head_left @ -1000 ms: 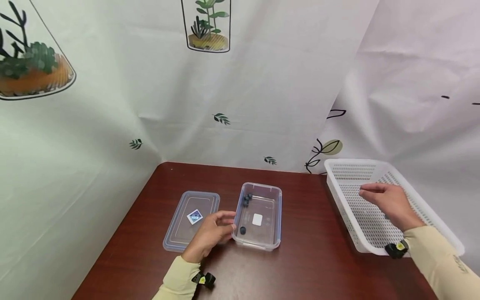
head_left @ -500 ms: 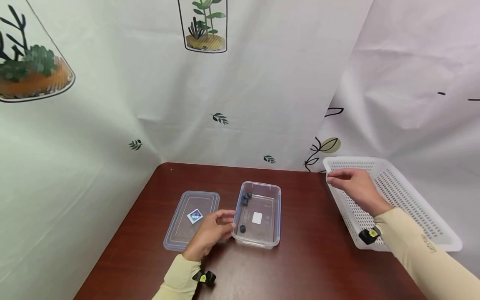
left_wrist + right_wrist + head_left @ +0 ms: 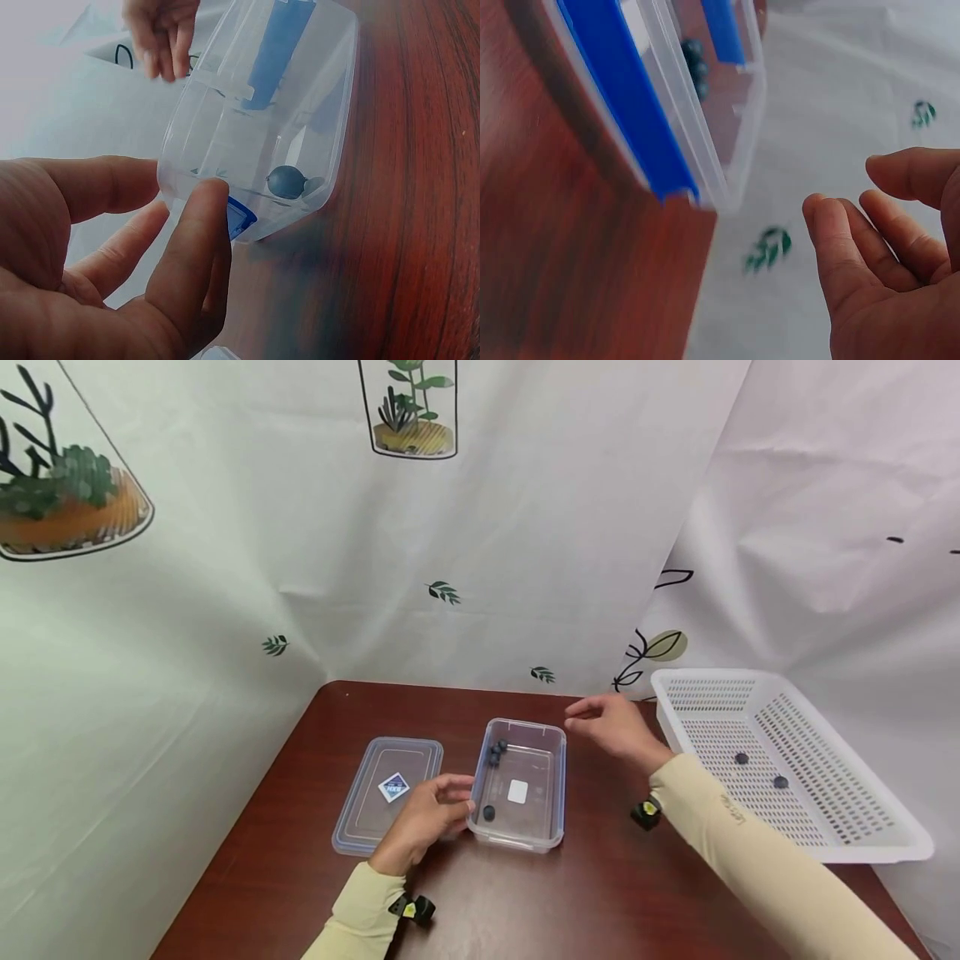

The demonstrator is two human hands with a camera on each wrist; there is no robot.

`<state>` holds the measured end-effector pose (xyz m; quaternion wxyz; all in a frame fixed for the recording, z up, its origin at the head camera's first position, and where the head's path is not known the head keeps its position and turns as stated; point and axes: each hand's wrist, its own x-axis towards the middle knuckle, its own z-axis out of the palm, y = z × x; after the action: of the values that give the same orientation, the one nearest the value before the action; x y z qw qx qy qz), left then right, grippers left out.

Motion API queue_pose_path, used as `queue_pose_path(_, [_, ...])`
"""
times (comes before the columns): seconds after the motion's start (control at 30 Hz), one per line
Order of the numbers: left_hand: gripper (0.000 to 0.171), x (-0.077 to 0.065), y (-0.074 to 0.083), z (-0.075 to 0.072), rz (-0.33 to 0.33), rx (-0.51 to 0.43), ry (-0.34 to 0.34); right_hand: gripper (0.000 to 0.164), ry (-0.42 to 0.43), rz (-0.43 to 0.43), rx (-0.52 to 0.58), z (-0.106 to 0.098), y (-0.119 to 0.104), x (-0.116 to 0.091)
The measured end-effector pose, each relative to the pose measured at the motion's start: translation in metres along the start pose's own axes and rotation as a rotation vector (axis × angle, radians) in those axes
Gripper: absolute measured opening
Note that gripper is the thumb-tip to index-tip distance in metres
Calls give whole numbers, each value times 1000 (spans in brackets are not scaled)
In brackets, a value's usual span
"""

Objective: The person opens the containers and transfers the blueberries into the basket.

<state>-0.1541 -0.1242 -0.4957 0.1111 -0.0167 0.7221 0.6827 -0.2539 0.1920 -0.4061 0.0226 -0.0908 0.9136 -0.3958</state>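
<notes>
- Head view: right hand (image 3: 617,728) hangs above the bench (image 3: 585,889), just off the far right corner of the box (image 3: 536,820), fingertips pointing left toward it. No contact.
- Right hand is released: fingers loosely bent. Right wrist view shows a gap between thumb and fingertips, nothing in it.
- Left hand (image 3: 422,821) sits at the box's left side, near end. Fingers loosely bent, tips touching the outside of the wall, not clenched. Reads as steadying.
- Box stands upright on the bench, uncovered, between the hands. Long axis runs away from the person.
- Four berries in it: a cluster (image 3: 494,759) of three by the left wall, far end, and a lone berry (image 3: 489,812) by the same wall, near end.
- Two more, the basket berries (image 3: 741,758), lie apart from each other on the floor of the basket (image 3: 870,855), which is right of the box and well clear of it. Its long axis slants, far left to near right.
- Key relation, my judgement: cluster is left of the right hand and slightly nearer the person, across the box's width, below the rim. Lone berry is left too, further down the long axis.
- Left hand is nearer all four, but the wall is between.
- Lid (image 3: 366,818) lies flat left of the box, partly hidden by the left hand.
</notes>
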Motion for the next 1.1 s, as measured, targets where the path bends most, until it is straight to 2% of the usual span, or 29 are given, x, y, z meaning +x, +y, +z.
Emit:
queue_pose_path(0.23, [42, -2, 3, -2, 4, 1, 14, 22, -55, -2, 37, 48, -18, 15])
queue_pose_path(0.47, [42, -1, 2, -3, -9, -7, -2, 19, -96, -13, 32, 87, -19, 25])
queue_pose_path(0.7, [42, -1, 2, 0, 5, 2, -20, 17, -98, 4, 25, 102, -18, 26])
queue_pose_path(0.93, [42, -1, 1, -2, 25, 10, -5, 15, -136, -44, -31, 113, -17, 28])
queue_pose_path(1.1, [42, -1, 1, -2, 12, 11, -2, 11, -166, -94, -67, 121, -15, 29])
